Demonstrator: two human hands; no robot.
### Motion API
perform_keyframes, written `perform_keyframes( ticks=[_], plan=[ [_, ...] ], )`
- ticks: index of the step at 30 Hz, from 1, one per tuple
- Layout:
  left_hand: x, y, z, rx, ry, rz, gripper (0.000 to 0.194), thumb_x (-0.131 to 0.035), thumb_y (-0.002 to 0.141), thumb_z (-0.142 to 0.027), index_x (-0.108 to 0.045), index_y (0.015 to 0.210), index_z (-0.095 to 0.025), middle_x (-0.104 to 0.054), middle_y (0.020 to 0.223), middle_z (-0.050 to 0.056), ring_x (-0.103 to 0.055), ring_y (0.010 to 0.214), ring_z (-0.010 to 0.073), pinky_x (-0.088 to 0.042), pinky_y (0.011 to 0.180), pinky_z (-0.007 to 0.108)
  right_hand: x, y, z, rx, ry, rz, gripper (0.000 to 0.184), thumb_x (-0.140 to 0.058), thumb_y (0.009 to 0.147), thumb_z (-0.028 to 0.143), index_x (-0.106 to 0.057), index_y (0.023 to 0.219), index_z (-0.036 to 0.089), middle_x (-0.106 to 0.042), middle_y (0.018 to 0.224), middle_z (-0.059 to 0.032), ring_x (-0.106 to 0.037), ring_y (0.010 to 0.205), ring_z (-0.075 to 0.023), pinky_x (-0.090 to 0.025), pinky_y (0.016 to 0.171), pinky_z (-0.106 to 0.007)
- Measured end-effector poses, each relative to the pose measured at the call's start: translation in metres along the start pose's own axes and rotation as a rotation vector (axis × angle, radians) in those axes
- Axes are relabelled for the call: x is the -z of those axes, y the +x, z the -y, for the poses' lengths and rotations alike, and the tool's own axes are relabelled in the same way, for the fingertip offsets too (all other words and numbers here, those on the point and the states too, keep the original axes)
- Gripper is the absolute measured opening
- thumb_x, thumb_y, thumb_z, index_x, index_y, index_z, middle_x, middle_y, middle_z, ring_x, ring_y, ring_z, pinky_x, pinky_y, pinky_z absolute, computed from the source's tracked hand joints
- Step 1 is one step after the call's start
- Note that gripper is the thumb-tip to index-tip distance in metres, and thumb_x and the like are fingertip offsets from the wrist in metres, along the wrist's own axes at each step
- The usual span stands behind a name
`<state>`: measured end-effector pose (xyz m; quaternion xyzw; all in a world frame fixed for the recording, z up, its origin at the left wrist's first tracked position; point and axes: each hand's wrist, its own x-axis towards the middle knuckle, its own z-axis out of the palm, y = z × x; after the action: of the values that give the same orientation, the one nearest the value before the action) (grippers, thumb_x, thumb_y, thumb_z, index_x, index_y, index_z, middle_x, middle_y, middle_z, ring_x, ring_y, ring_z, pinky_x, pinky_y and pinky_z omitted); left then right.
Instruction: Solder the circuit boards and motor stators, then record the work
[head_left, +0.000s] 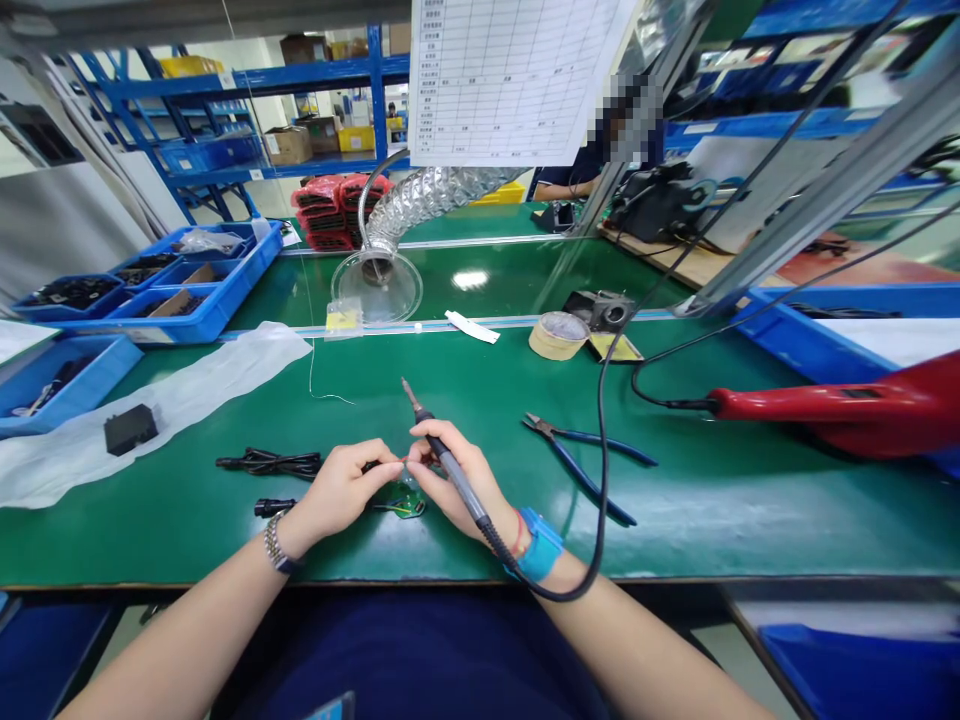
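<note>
Between thumb and finger, my left hand (345, 488) pinches a thin red wire (403, 460). My right hand (461, 480) is closed, its fingertips meeting at the wire's other end. A soldering iron (455, 472) rests in that same hand, its tip pointing up and away. Below my fingers lies a small green circuit board (407, 505) with thin coloured wires. A coiled black cable (281, 463) lies to the left of my left hand, and a black connector (274, 507) sits nearer to me. Blue-handled cutting pliers (589, 465) lie open on the green mat, right of my right hand.
A tape roll (559, 335) and a soldering stand (604, 310) stand at the back. A fume duct (442, 195) ends in a clear hood (377, 287). A red heat gun (840, 402) lies right; blue bins (202, 285) stand left. The iron's cord (602, 440) crosses the right side.
</note>
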<state>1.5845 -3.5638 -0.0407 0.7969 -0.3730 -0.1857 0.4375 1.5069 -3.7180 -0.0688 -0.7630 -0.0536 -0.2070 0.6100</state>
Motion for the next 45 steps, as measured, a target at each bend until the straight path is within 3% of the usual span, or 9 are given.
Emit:
perform_keyframes(
  ticks=[5, 10, 14, 19, 24, 30, 35, 41, 45],
  plan=[
    [-0.005, 0.0, -0.001, 0.027, 0.036, 0.002, 0.019, -0.052, 0.086, -0.028, -0.063, 0.074, -0.017, -0.064, 0.071, -0.001, -0.055, 0.067, 0.013, -0.042, 0.063, 0.024, 0.004, -0.004, -0.001, 0.045, -0.143, 0.04, 0.028, -0.053, 0.079, 0.013, -0.048, 0.106, 0.023, -0.058, 0.076, 0.0024, -0.056, 0.065, -0.0102, -0.048, 0.066, -0.023],
    [-0.018, 0.001, 0.009, -0.016, 0.332, 0.033, 0.014, -0.057, 0.084, -0.025, -0.065, 0.073, -0.019, -0.067, 0.076, 0.002, -0.057, 0.078, 0.0181, -0.042, 0.074, 0.03, 0.033, -0.012, -0.005, 0.09, -0.369, 0.026, 0.019, -0.054, 0.084, 0.017, -0.055, 0.102, 0.021, -0.062, 0.078, -0.0006, -0.059, 0.068, -0.0119, -0.049, 0.068, -0.024],
    [-0.026, 0.002, 0.014, -0.03, 0.369, 0.06, 0.013, -0.057, 0.084, -0.023, -0.065, 0.075, -0.019, -0.066, 0.079, 0.002, -0.056, 0.083, 0.0187, -0.042, 0.076, 0.031, 0.055, -0.021, -0.003, 0.075, -0.398, 0.043, 0.015, -0.052, 0.088, 0.022, -0.063, 0.097, 0.02, -0.065, 0.071, -0.0007, -0.061, 0.062, -0.0119, -0.051, 0.064, -0.023],
    [-0.031, 0.004, 0.017, -0.038, 0.384, 0.047, 0.014, -0.056, 0.086, -0.024, -0.065, 0.077, -0.019, -0.065, 0.08, 0.003, -0.054, 0.083, 0.0192, -0.042, 0.077, 0.032, 0.071, -0.027, 0.004, 0.053, -0.478, 0.009, 0.022, -0.058, 0.085, 0.026, -0.066, 0.104, 0.022, -0.071, 0.094, -0.0052, -0.065, 0.082, -0.017, -0.053, 0.076, -0.029],
    [-0.033, 0.004, 0.022, -0.05, 0.39, 0.049, 0.014, -0.054, 0.086, -0.024, -0.066, 0.079, -0.02, -0.065, 0.08, 0.003, -0.054, 0.082, 0.019, -0.043, 0.076, 0.032, 0.077, -0.031, 0.002, -0.093, -0.345, -0.039, 0.013, -0.058, 0.082, 0.027, -0.068, 0.087, 0.022, -0.071, 0.083, -0.0031, -0.066, 0.075, -0.0178, -0.054, 0.07, -0.029],
    [-0.033, 0.004, 0.023, -0.039, 0.378, 0.051, 0.014, -0.055, 0.086, -0.024, -0.066, 0.079, -0.02, -0.065, 0.079, 0.002, -0.053, 0.083, 0.019, -0.043, 0.076, 0.031, 0.078, -0.034, -0.004, -0.231, -0.151, 0.021, 0.012, -0.06, 0.079, 0.026, -0.07, 0.083, 0.021, -0.069, 0.077, -0.0025, -0.062, 0.065, -0.0155, -0.05, 0.06, -0.027],
    [-0.032, 0.004, 0.021, -0.016, 0.346, 0.067, 0.014, -0.055, 0.086, -0.022, -0.066, 0.078, -0.02, -0.066, 0.08, 0.002, -0.054, 0.083, 0.0185, -0.043, 0.077, 0.031, 0.08, -0.035, -0.008, -0.263, -0.087, -0.055, 0.012, -0.061, 0.077, 0.026, -0.071, 0.082, 0.021, -0.068, 0.073, -0.002, -0.06, 0.064, -0.0153, -0.047, 0.055, -0.025],
    [-0.031, 0.004, 0.021, -0.026, 0.353, 0.069, 0.012, -0.057, 0.085, -0.023, -0.066, 0.078, -0.02, -0.065, 0.08, 0.002, -0.054, 0.083, 0.0186, -0.043, 0.077, 0.031, 0.079, -0.032, -0.001, -0.268, -0.11, 0.098, 0.012, -0.06, 0.078, 0.025, -0.07, 0.082, 0.02, -0.068, 0.073, -0.0013, -0.059, 0.063, -0.0139, -0.047, 0.058, -0.025],
    [-0.032, 0.004, 0.021, -0.025, 0.355, 0.074, 0.013, -0.056, 0.086, -0.023, -0.067, 0.079, -0.02, -0.065, 0.08, 0.002, -0.054, 0.084, 0.0183, -0.042, 0.077, 0.031, 0.078, -0.03, 0.001, -0.255, -0.129, 0.124, 0.013, -0.059, 0.079, 0.026, -0.07, 0.083, 0.02, -0.067, 0.073, -0.001, -0.058, 0.061, -0.013, -0.047, 0.058, -0.025]
  ],
)
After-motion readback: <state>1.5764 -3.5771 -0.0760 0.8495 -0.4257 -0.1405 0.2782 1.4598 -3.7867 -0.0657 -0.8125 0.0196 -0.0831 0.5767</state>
